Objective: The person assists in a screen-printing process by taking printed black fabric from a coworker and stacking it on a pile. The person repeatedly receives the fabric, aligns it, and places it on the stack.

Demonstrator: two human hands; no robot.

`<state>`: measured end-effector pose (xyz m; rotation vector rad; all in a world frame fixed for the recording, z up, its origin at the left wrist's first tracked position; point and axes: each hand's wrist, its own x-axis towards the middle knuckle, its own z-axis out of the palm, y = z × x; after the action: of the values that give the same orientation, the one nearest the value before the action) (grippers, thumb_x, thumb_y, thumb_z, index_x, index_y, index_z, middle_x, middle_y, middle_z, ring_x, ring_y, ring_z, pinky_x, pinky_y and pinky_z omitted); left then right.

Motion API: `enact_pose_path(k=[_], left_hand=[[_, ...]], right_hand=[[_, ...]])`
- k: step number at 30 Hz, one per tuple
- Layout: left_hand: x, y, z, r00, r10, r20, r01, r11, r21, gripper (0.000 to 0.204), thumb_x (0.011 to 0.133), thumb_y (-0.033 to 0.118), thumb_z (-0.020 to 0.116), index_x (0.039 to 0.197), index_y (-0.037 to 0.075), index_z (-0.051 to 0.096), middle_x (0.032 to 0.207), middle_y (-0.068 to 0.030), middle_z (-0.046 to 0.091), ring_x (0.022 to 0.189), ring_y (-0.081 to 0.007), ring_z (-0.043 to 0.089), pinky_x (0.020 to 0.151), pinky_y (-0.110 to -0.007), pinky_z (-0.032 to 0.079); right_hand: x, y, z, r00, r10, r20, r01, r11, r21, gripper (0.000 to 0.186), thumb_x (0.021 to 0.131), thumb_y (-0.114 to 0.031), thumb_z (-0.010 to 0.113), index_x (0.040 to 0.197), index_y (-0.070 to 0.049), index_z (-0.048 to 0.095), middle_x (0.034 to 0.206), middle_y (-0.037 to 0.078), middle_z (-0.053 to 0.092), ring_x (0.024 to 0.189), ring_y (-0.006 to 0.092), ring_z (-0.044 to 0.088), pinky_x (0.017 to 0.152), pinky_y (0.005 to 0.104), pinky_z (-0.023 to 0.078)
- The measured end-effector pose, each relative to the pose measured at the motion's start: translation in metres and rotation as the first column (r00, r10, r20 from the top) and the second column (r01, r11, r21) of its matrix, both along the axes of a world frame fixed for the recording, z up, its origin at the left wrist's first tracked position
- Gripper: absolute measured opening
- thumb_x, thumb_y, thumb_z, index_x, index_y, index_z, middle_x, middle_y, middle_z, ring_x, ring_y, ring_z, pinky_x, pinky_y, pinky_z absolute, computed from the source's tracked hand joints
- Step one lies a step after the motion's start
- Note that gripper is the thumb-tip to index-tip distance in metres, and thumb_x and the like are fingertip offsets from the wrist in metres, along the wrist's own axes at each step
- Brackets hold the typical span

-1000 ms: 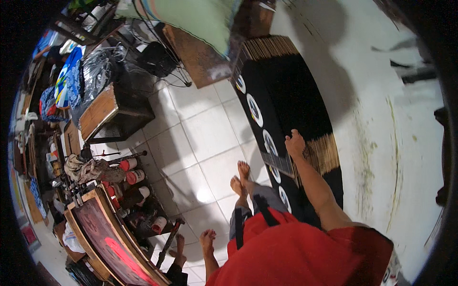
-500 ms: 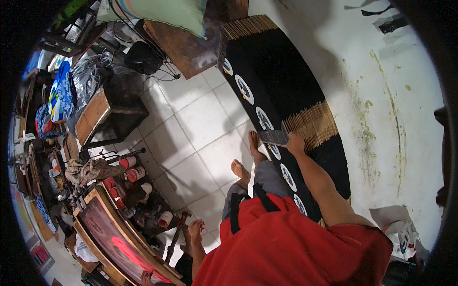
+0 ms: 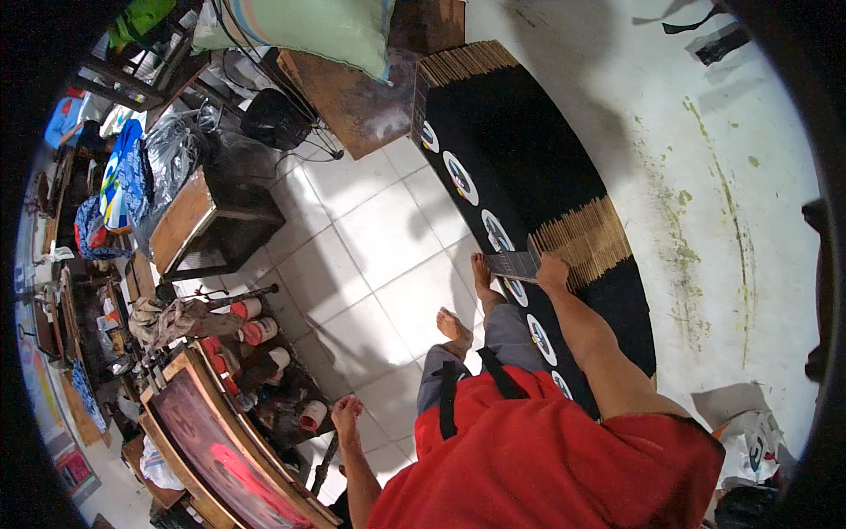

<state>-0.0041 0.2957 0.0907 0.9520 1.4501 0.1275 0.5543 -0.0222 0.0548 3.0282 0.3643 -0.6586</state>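
Observation:
My right hand is closed at the end of a dark grey flat rectangular panel. The panel juts out at the left side of a long black stack, next to a row of thin brown slat-like edges. White oval emblems run down the stack's left side. Low on the left, my left hand hangs in the air with its fingers curled, near a red-and-white can. Whether anything is in it is too small to make out.
A wooden frame with a pink-smeared sheet stands at lower left, beside paint-stained cans. Further up are a wooden box-like stand, a black bin-like object and a pale green sack. White floor tiles lie between.
The view has shifted slightly, so the stack and floor sit a little lower and further right. My left hand has moved up and leftward. My right hand stays at the grey panel.

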Motion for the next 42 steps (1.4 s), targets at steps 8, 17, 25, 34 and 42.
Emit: enact_pose_path(k=[8, 17, 25, 34, 42], left_hand=[[-0.041, -0.07, -0.013, 0.95, -0.208, -0.234, 0.124, 0.936, -0.33, 0.016, 0.09, 0.018, 0.056, 0.084, 0.005, 0.063, 0.067, -0.0039, 0.062, 0.053, -0.0118, 0.056, 0.046, -0.026, 0.041], [0.019, -0.062, -0.023, 0.988, -0.154, -0.022, 0.144, 0.962, -0.233, 0.02, 0.088, 0.018, 0.061, 0.1, 0.002, 0.063, 0.073, -0.0037, 0.064, 0.059, -0.0132, 0.06, 0.05, -0.026, 0.043], [0.073, -0.044, -0.006, 0.945, -0.325, -0.038, 0.319, 0.941, -0.109, 0.02, 0.085, 0.022, 0.066, 0.088, 0.002, 0.066, 0.07, -0.0035, 0.064, 0.061, -0.011, 0.059, 0.051, -0.024, 0.044], [0.018, -0.085, -0.012, 0.982, -0.182, -0.049, 0.181, 0.983, -0.015, 0.024, 0.083, 0.026, 0.068, 0.079, 0.003, 0.066, 0.066, -0.0054, 0.062, 0.056, -0.0142, 0.057, 0.049, -0.029, 0.043], [-0.072, -0.161, -0.038, 0.999, -0.003, 0.04, 0.015, 0.959, -0.284, 0.018, 0.081, 0.023, 0.068, 0.086, 0.005, 0.067, 0.07, -0.0059, 0.065, 0.057, -0.0148, 0.058, 0.045, -0.028, 0.041]], right_hand=[[-0.058, 0.004, 0.03, 0.989, -0.115, 0.09, 0.087, 0.958, 0.273, 0.031, 0.076, -0.016, 0.066, 0.103, -0.003, 0.058, 0.101, 0.022, 0.061, 0.097, 0.0409, 0.06, 0.082, 0.0495, 0.048], [-0.172, -0.077, 0.042, 0.958, -0.104, -0.267, 0.153, 0.973, 0.171, 0.033, 0.07, -0.024, 0.069, 0.095, -0.002, 0.064, 0.099, 0.021, 0.063, 0.096, 0.0382, 0.061, 0.083, 0.045, 0.048], [-0.183, -0.179, -0.016, 0.941, -0.266, -0.21, 0.301, 0.94, 0.158, 0.033, 0.07, -0.028, 0.068, 0.089, -0.001, 0.064, 0.097, 0.023, 0.063, 0.094, 0.0401, 0.061, 0.083, 0.0477, 0.049], [-0.174, -0.21, -0.151, 0.975, -0.101, -0.199, 0.164, 0.93, 0.33, 0.027, 0.077, -0.029, 0.065, 0.082, -0.003, 0.065, 0.086, 0.018, 0.066, 0.084, 0.034, 0.065, 0.073, 0.0444, 0.051], [-0.111, -0.063, -0.041, 0.975, -0.094, -0.203, 0.162, 0.923, 0.35, 0.029, 0.071, -0.02, 0.068, 0.095, -0.004, 0.067, 0.094, 0.016, 0.066, 0.09, 0.0322, 0.064, 0.081, 0.0412, 0.049]])
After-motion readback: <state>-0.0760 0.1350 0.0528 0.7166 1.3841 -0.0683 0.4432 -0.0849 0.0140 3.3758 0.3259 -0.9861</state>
